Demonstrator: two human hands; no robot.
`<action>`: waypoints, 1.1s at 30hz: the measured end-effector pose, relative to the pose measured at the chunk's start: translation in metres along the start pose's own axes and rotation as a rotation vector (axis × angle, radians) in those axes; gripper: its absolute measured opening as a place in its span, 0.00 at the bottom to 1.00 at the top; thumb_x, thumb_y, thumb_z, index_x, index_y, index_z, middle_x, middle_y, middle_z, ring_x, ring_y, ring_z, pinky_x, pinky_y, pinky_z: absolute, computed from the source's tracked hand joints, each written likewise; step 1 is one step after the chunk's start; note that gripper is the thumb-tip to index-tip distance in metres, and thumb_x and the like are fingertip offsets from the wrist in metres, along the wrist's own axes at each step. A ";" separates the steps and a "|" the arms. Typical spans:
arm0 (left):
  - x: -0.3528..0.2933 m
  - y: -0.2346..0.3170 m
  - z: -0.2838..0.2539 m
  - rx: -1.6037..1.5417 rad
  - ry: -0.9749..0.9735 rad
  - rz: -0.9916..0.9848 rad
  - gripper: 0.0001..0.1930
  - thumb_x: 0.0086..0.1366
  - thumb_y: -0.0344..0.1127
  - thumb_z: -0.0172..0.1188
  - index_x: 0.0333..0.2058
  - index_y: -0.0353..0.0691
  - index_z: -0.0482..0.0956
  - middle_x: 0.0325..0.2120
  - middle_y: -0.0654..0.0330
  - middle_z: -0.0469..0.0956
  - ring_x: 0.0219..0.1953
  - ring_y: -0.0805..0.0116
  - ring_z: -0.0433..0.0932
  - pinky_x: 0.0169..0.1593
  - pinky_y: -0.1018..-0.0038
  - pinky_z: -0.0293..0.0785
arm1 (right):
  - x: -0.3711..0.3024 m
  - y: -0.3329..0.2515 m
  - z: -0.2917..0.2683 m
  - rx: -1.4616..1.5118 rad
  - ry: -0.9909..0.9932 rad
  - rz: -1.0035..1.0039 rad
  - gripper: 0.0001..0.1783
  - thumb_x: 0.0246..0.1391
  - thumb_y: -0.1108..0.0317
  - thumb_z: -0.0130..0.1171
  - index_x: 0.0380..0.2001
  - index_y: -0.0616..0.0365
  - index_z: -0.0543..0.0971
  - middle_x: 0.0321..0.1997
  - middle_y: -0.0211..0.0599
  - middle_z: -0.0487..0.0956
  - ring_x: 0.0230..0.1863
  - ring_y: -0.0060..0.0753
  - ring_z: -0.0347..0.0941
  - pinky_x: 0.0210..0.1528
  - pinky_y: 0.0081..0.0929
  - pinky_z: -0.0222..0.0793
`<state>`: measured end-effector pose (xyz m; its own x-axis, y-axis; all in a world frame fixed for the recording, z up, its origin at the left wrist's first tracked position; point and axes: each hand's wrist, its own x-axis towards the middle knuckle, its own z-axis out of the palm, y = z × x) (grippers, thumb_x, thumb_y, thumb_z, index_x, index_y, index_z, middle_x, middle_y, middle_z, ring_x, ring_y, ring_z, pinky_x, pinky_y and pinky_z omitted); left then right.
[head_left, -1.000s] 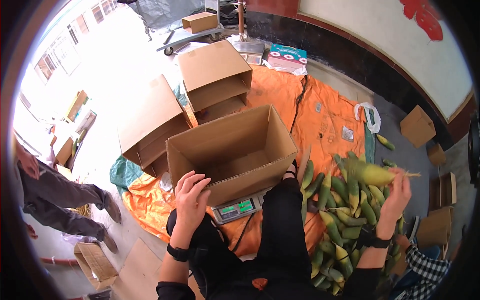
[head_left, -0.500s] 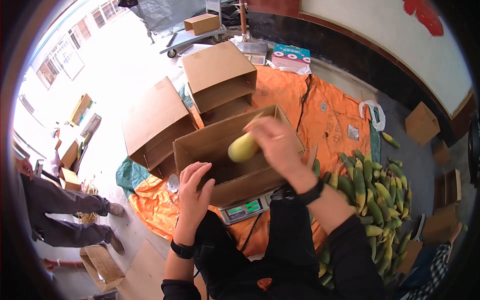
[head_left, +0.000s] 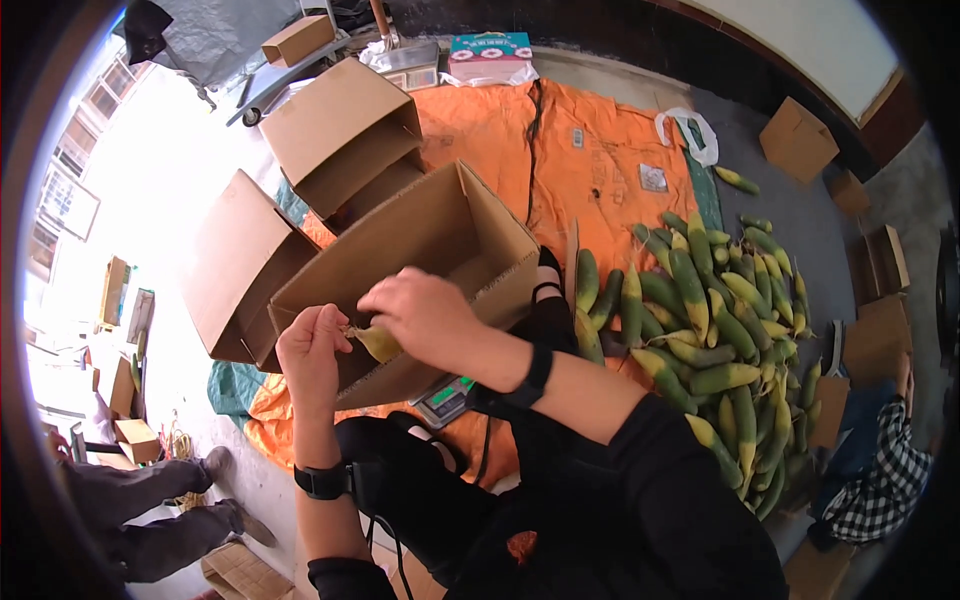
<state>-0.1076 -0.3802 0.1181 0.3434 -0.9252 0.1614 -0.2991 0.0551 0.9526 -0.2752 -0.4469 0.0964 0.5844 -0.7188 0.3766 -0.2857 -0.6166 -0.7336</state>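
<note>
Over the near left corner of an open cardboard box (head_left: 490, 215) I hold a yellow-green radish (head_left: 378, 343). My left hand (head_left: 308, 350) is closed, its fingertips pinching the radish's thin end. Slightly blurred, my right hand (head_left: 425, 312) curls over the radish's other part and hides much of it. The box rests on a scale (head_left: 440, 403) with a green-lit display, mostly covered by the box and my arm. Shadow darkens part of the box's inside. A large heap of long green radishes (head_left: 690, 285) lies to my right.
Two more cardboard boxes, one at left (head_left: 235, 260) and one behind (head_left: 335, 125), lie with open sides facing the held box. An orange tarp (head_left: 480, 130) spreads beneath. A person's legs (head_left: 150, 505) show at lower left, a checkered sleeve (head_left: 880, 480) at right.
My view has turned right. My right hand brought the radish leftward to my left hand, which went from spread fingers to a pinch on its thin end.
</note>
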 end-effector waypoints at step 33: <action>-0.062 -0.008 0.041 0.719 -0.070 0.243 0.12 0.60 0.28 0.58 0.44 0.37 0.78 0.41 0.55 0.78 0.45 0.56 0.75 0.50 0.67 0.69 | -0.477 0.194 -0.095 -0.975 -0.153 1.447 0.21 0.44 0.63 0.65 0.44 0.48 0.76 0.48 0.31 0.74 0.56 0.41 0.65 0.49 0.48 0.66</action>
<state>-0.1626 -0.3389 0.0905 0.1439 -0.9414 0.3052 -0.8736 0.0240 0.4860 -0.6817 -0.2543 -0.1721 -0.4867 -0.8167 -0.3100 -0.8732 0.4448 0.1990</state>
